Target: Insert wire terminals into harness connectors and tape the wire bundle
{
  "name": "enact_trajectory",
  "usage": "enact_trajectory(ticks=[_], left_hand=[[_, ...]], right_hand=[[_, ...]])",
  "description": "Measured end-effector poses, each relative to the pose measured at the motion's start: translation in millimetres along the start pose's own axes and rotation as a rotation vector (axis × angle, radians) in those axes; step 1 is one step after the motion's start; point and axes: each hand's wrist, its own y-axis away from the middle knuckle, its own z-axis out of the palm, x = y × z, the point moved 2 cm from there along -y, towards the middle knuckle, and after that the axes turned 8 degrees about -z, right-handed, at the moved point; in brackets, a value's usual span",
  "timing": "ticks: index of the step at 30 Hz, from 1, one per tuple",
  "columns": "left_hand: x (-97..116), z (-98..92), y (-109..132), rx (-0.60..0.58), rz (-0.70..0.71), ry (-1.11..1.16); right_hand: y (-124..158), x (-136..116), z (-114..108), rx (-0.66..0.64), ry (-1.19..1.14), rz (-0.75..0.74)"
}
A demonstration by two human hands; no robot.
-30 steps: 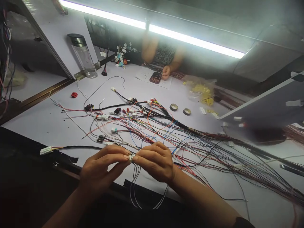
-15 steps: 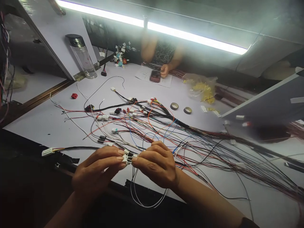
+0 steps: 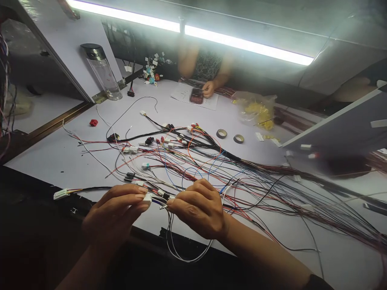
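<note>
My left hand point(image 3: 117, 207) pinches a small white connector housing point(image 3: 147, 198) between thumb and fingertips, over the table's front edge. Facing it, my right hand point(image 3: 198, 207) is closed on a thin wire, whose metal terminal point(image 3: 163, 207) sticks out past the thumb towards the housing. A gap separates the terminal from the housing. Pale wires point(image 3: 187, 259) loop down below my right hand, over the edge. Behind both hands spreads a wire harness point(image 3: 231, 155) with many loose wires. A white connector point(image 3: 61, 194) on a black sleeved cable lies left of my left hand.
Two tape rolls point(image 3: 221, 133) lie beyond the harness. A glass bottle point(image 3: 105, 76) stands at the back left, and a red connector point(image 3: 93, 123) rests nearer. Across the table, a person's hand point(image 3: 208, 88) is over paper, beside a bag of yellow parts point(image 3: 256, 110).
My left hand has drawn left with the white housing, widening the gap to the wire terminal. My right hand has stayed nearly in place.
</note>
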Motion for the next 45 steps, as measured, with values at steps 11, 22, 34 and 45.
enact_trajectory(ticks=[11, 22, 34, 45], left_hand=[[-30.9, 14.7, -12.8, 0.242, -0.660, 0.631], [-36.5, 19.2, -9.3, 0.178, -0.603, 0.636], [-33.8, 23.5, -1.3, 0.077, -0.443, 0.530], [-36.9, 17.3, 0.7, -0.039, -0.255, 0.286]], right_hand=[[1.2, 36.2, 35.0, -0.231, -0.053, 0.319], [-39.8, 14.8, 22.1, -0.168, -0.450, 0.580], [-34.1, 18.0, 20.6, -0.182, -0.412, 0.705], [-32.8, 21.6, 13.3, -0.333, -0.323, 0.659]])
